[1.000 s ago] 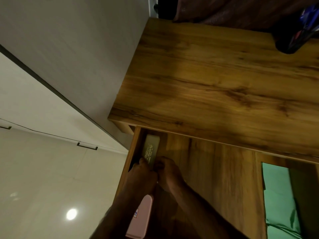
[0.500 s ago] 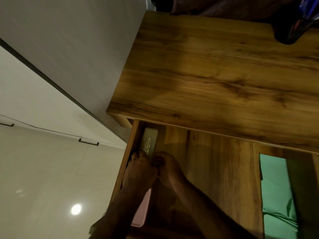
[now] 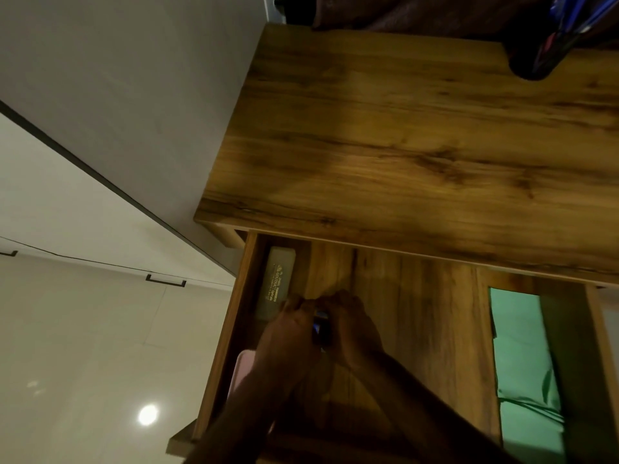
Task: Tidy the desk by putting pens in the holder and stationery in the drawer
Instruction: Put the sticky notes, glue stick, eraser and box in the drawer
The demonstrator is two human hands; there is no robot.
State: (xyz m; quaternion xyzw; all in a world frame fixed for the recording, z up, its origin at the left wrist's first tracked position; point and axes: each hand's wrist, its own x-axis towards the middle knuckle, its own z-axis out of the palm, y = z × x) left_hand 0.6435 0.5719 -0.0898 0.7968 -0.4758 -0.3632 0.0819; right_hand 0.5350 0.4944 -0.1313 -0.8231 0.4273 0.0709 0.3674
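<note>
A tiled floor (image 3: 83, 346) w/ a round light reflection is seen at far L. The drawer (image 3: 234, 329) is pulled open beneath the desk top (image 3: 402, 145). Along its L wall a grey case (image 3: 276, 283) w/ gold lettering is laid flat. Nearer the camera, a pink item (image 3: 243, 373) is partly covered by the L forearm. The L hand (image 3: 291, 329) is placed inside the drawer, overlapping the case's near end, w/ fingers curled onto a small dark item (image 3: 321, 328) that shows a blue glint. The same item is gripped from the other side by the R hand (image 3: 355, 333), fingers bent. What the item is can't be told. Further R, past a wooden divider, a green cloth (image 3: 519, 346) is seen. At top R, near the desk top's far edge, the dark pen holder (image 3: 532, 58) is stood w/ pens (image 3: 566, 31) in it.
</note>
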